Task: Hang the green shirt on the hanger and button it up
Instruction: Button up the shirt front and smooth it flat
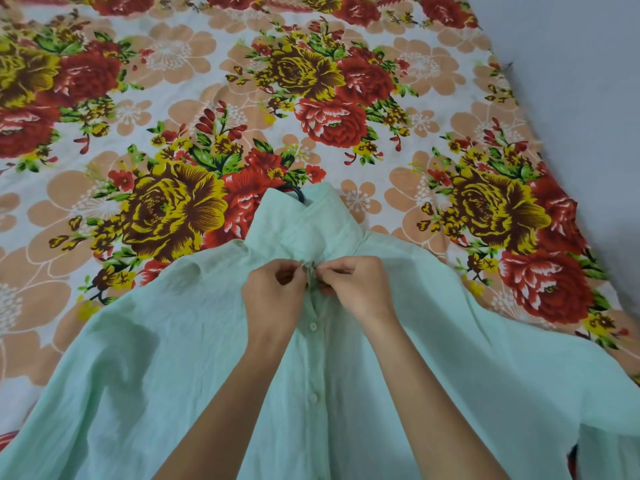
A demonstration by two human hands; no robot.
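Observation:
The pale green shirt (180, 341) lies front-up on the bed, collar pointing away from me. A dark hanger hook (297, 192) pokes out of the collar; the rest of the hanger is hidden inside the shirt. My left hand (273, 292) and my right hand (356, 285) meet just below the collar, each pinching one edge of the shirt's front placket at the top button. Two white buttons (313, 326) lower on the placket look fastened.
A floral bedsheet (311, 98) with red and yellow roses covers the bed under the shirt. The bed's right edge runs diagonally beside a plain grey wall or floor (571, 81).

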